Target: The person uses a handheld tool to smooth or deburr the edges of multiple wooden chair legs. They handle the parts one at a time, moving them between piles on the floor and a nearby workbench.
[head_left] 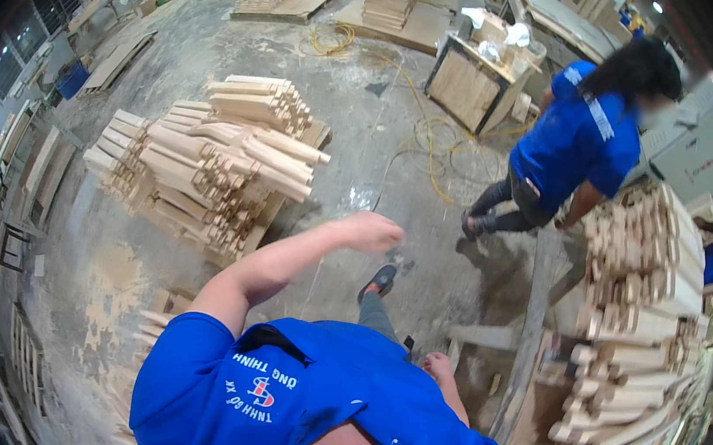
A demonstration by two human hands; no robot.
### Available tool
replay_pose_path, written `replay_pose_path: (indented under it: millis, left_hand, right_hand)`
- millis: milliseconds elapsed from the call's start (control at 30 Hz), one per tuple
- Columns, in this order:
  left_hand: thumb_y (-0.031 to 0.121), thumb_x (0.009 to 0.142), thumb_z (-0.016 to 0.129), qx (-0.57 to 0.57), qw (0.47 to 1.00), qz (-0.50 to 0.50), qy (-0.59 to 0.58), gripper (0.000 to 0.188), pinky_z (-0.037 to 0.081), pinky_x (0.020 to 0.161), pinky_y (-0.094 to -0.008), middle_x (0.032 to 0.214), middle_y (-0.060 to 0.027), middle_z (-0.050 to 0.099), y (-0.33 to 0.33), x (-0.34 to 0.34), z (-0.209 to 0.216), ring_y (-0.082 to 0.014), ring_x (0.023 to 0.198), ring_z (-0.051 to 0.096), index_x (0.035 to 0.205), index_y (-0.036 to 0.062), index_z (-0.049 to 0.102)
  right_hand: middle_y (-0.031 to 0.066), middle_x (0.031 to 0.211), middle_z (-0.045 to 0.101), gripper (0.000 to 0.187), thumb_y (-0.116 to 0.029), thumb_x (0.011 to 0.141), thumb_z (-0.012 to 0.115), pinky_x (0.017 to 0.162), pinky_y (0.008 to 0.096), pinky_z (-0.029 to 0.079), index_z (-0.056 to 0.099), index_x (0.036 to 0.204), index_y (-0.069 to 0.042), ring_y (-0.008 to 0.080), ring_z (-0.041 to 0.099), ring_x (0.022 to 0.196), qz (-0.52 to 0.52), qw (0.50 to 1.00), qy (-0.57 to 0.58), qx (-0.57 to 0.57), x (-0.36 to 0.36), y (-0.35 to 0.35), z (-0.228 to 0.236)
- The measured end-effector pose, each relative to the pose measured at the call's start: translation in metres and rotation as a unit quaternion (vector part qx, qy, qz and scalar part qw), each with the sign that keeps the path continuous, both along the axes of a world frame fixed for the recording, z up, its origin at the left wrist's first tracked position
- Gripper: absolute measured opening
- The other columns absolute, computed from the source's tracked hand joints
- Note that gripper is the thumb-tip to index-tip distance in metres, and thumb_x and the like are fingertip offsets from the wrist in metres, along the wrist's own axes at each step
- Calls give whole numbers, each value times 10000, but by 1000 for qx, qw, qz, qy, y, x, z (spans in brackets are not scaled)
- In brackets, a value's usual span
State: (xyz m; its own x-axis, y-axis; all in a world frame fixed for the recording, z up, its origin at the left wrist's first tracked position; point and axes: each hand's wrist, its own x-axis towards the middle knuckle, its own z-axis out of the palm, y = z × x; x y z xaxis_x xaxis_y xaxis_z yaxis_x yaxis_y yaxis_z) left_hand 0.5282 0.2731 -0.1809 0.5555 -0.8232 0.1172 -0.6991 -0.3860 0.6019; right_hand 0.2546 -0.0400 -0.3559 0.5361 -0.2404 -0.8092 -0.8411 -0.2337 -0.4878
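My left hand (370,232) is stretched out ahead over the concrete floor, its fingers curled in, and nothing shows in it. Down at my right side hangs my right hand (439,366), partly turned away; how its fingers are held is unclear. A stack of pale wooden pieces (205,166) on a pallet lies to the left, apart from my left hand. Nearest to my right hand is a wooden frame (489,336) with a long grey beam (531,330).
Tall piles of wooden pieces (639,255) stand along the right. A person in a blue shirt (572,146) is beside them, ahead of me. Yellow hose (433,165) trails over the floor near a wooden crate (469,86). Farther back are stacked boards (390,2).
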Motion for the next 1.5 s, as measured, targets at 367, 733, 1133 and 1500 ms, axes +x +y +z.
replay_pose_path:
  millis: [367,733,1133,1500]
  left_hand:
    - [397,835,470,262,661,599,369,503,450,802,-422,1093,-205,567,212,94,-77,-310,1023,548,1112,-17,541]
    - [374,858,472,235,777,426,399,454,458,768,-410,965,-197,606,176,331,-151,-301,917,579,1069,-20,550]
    - [121,810,563,-169,825,475,254,246,480,743,-318,879,-110,620,309,787,-79,-162,821,591,1021,-5,559]
    - [194,804,498,-70,635,720,271,297,454,779,-375,917,-175,625,486,920,-97,-319,884,588,1027,10,567]
  right_hand:
    - [132,573,594,283,-271,758,529,489,369,460,620,694,-11,227,596,518,279,916,-221,-187,387,-57,2]
    - [146,808,640,332,-290,766,575,609,358,492,608,970,-30,211,622,630,262,948,-176,-29,708,24,3]
    - [88,731,628,232,-247,782,544,452,335,473,611,831,-31,192,613,555,178,983,3,-54,943,118,-20]
    - [138,782,630,298,-281,809,559,534,396,506,613,969,-35,247,635,650,356,917,160,-79,1285,248,-60]
